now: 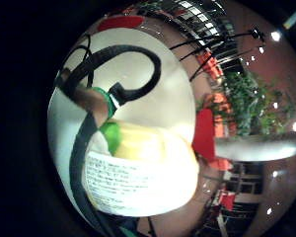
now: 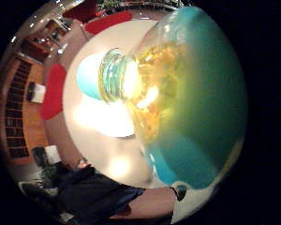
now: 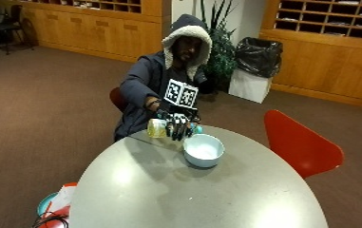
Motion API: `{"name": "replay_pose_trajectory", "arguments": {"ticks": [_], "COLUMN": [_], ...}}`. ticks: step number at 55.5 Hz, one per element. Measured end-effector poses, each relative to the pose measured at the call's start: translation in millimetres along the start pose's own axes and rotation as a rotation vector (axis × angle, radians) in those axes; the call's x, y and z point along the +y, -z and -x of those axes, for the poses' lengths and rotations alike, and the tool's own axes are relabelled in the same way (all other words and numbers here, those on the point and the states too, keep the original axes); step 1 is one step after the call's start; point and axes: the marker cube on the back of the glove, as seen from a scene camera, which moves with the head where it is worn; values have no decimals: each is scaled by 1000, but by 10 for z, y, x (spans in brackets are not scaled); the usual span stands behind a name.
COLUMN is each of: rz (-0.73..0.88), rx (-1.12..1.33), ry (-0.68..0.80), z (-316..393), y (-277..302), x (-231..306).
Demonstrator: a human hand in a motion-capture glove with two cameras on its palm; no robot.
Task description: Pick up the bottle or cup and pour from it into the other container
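In the outside view my gloved right hand (image 3: pixel 178 125) grips a clear bottle of yellow liquid (image 3: pixel 157 128) and holds it on its side above the far edge of the round grey table (image 3: pixel 199 199). Its neck points toward a pale blue bowl (image 3: pixel 203 150) standing on the table just beside my hand. The thumb side palm view is filled by the bottle (image 2: pixel 178 98), with its teal label and uncapped threaded neck (image 2: pixel 113 75) over the bowl (image 2: pixel 88 76). The little finger side palm view shows the bottle's lower part with a white printed label (image 1: pixel 138 173). Whether liquid is flowing out I cannot tell.
A red chair (image 3: pixel 298 142) stands at the table's right side and another red chair (image 3: pixel 116 98) is behind the seated person. A teal and red object (image 3: pixel 54 205) lies low beside the table's near left edge. A bin with a black bag (image 3: pixel 255 66) and a plant (image 3: pixel 222 57) stand by the back wall.
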Motion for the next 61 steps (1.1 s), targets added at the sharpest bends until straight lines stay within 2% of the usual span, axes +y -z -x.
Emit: {"name": "replay_pose_trajectory", "arguments": {"ticks": [23,61], "rz": [15,-26], "rx": [489,542], "ry": [166,179], "z": [641,809], "y": [-32,121], "x": [-196,-116]}}
